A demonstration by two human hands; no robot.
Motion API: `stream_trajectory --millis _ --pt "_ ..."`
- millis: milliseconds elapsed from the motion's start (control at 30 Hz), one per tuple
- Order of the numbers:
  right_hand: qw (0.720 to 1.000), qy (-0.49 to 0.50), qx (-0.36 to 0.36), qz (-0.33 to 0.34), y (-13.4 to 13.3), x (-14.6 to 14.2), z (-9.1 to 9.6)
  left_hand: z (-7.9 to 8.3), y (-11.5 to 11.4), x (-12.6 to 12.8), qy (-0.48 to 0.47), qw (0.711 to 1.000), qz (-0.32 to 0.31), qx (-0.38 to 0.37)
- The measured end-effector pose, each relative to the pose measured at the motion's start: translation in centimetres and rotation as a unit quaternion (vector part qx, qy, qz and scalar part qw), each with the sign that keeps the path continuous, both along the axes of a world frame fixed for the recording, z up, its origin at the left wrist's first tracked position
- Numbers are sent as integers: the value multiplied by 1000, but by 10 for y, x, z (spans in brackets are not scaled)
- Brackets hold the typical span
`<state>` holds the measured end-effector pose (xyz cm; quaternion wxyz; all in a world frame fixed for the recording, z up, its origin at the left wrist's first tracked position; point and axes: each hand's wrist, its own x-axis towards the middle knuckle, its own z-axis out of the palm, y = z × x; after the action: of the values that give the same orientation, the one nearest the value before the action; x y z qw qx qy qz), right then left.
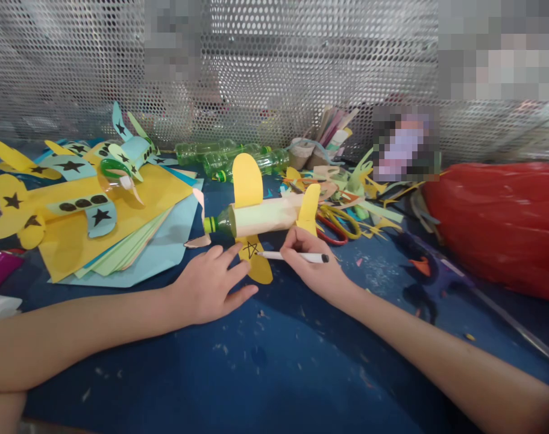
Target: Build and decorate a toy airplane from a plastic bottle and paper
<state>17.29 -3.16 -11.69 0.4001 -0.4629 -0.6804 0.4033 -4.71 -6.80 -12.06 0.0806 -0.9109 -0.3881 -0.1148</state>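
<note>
In the middle of the table lies a toy plane [269,216] made from a green plastic bottle wrapped in pale paper, its green cap facing left. Yellow paper wings stick out on both sides, and a yellow tail piece [308,208] stands at the right end. On the near wing [260,269] is the black outline of a star. My right hand [317,265] pinches a white marker [296,257], its tip at the star. My left hand [215,280] rests with fingers spread, the fingertips at the left edge of that wing.
Finished paper planes with black stars [70,199] sit at left on stacked coloured paper [166,253]. Green bottles [238,158] lie behind. Scissors [340,223] and paper scraps [369,199] are right of the plane. A red bag [500,223] and a glue gun [437,268] occupy the far right.
</note>
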Motion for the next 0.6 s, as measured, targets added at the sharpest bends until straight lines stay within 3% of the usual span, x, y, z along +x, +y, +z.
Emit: stream_trajectory --millis 433,600 --pt "997 -12 -27 72 3 -1 -9 -1 1 0 6 1000 -1 3" --pt "998 28 -35 42 4 -2 -6 1 1 0 10 1000 4 -2"
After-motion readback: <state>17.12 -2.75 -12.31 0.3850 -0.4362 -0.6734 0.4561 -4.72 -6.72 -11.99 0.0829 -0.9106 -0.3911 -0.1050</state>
